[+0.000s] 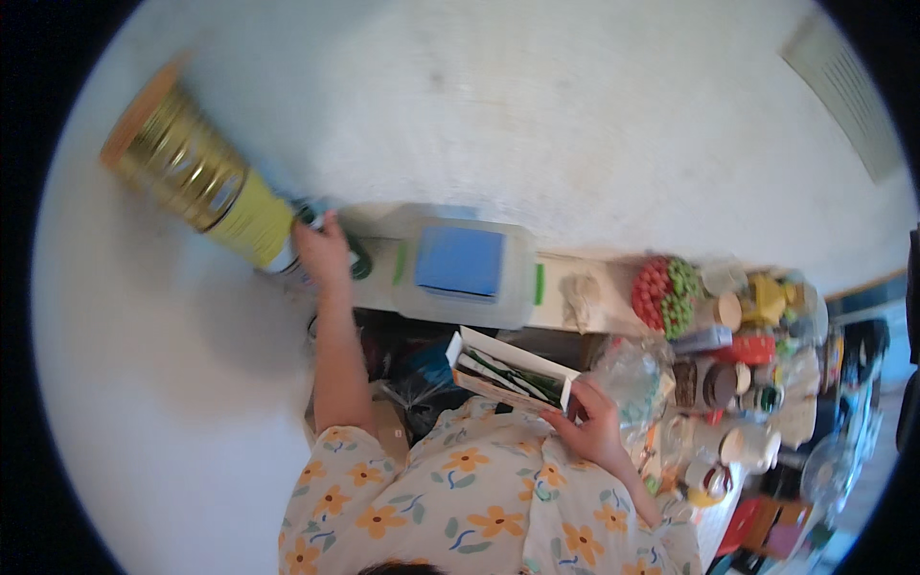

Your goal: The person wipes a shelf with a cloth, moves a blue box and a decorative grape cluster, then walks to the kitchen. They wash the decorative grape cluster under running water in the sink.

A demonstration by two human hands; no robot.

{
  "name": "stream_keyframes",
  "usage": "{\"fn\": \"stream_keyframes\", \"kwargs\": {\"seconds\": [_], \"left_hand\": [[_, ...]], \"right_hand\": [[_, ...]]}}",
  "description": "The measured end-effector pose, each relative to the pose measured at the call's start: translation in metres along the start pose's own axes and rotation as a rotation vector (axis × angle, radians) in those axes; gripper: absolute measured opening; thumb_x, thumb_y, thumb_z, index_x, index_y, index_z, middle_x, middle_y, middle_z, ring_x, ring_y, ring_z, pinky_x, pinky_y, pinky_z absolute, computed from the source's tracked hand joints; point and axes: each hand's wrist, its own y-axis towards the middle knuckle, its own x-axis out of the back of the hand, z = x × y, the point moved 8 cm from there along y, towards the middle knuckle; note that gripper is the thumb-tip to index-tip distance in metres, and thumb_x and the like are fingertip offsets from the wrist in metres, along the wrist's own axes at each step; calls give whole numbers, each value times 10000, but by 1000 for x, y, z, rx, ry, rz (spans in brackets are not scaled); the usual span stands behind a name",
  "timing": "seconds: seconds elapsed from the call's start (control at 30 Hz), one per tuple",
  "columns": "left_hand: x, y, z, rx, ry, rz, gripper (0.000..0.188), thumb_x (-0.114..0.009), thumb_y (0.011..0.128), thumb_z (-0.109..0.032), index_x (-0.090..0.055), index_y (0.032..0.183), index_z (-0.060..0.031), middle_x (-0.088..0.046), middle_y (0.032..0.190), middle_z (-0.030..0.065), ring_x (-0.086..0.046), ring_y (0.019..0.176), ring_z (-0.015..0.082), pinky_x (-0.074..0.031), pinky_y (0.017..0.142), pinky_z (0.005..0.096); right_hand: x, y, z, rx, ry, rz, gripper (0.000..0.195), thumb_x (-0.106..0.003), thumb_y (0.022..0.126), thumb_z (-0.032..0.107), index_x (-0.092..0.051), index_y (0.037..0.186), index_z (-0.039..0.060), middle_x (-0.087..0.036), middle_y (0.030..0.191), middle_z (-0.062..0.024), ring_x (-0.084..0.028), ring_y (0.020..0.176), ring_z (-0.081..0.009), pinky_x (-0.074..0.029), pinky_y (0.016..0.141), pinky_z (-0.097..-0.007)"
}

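My right hand point(591, 424) grips one end of an open white carton point(519, 334), held in front of my shirt. Inside it stand several flat green and white sachets point(514, 374). My left hand point(327, 251) is stretched out to the shelf's left end, beside the foot of a tall gold and yellow tin or stack of tins point(215, 180) with an orange top. Dark green items point(359, 259) lie just right of that hand. Blur hides whether its fingers are closed on anything.
On the shelf point(550, 284) a translucent plastic box point(467, 313) with green clips bears a blue box point(460, 260). Further right are a crumpled beige item point(582, 298), red and green grape-like clusters point(665, 295), a clear plastic bag point(632, 374) and several jars point(722, 381). A white wall rises behind.
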Motion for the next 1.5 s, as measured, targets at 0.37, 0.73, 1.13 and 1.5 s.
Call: {"fn": "stream_keyframes", "kwargs": {"seconds": [0.37,0.73,1.13,1.5], "left_hand": [[156,4,-69,-228,11,-157,404,-469,1025,-338,-556,1169,29,-647,974,163,-586,598,236,-463,526,282],[300,-237,-379,-482,-1039,463,309,-533,972,-298,-546,983,10,-497,666,63,-440,522,151,-355,473,240],[357,-560,-475,-556,-1372,1666,389,-464,1033,-358,-568,1133,2,-622,978,73,-349,486,9,-247,405,137],[417,-693,-480,-778,-1450,2081,461,-584,968,-400,-523,1153,17,-591,1137,142,-413,510,31,-314,416,139]], "right_hand": [[86,-132,-44,-26,130,-488,403,-786,794,192,-630,1141,55,-562,856,-75,-543,531,-154,-447,496,-291],[129,-453,-28,-242,156,-1345,424,-809,775,159,-637,1150,62,-561,873,-22,-463,516,-58,-370,469,-224],[71,-738,34,-580,147,-2055,320,-803,794,143,-665,1031,-22,-499,858,27,-379,563,-13,-312,503,-189],[-39,-875,57,-848,282,-2689,255,-767,847,186,-693,996,-8,-645,823,21,-464,623,-2,-352,543,-173]]}}
